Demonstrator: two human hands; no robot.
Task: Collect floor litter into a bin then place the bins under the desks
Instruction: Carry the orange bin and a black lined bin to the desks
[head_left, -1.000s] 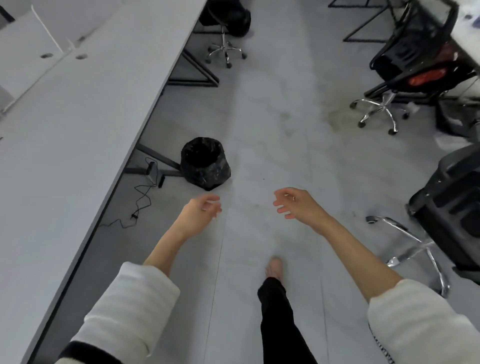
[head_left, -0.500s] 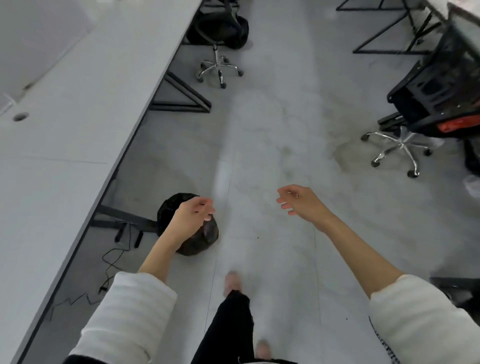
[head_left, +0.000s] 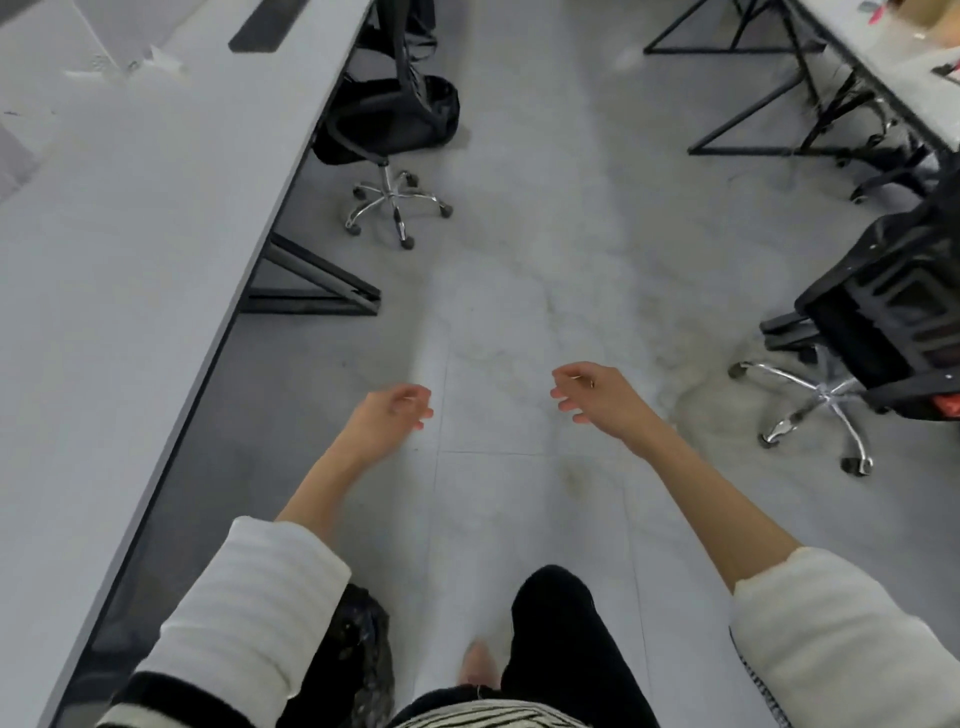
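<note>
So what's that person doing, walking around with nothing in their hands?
A person is walking down the aisle between long grey desks. Both the left hand and right hand are held out in front with loosely curled fingers, holding nothing. A black-lined bin stands on the floor by their left leg, close to the desk edge. No litter is being picked up.

Grey tiled floor (head_left: 519, 312) beneath the fingers (head_left: 423, 413); wheeled chair (head_left: 395, 202) beyond, black-bagged bin (head_left: 363, 654) behind.
</note>
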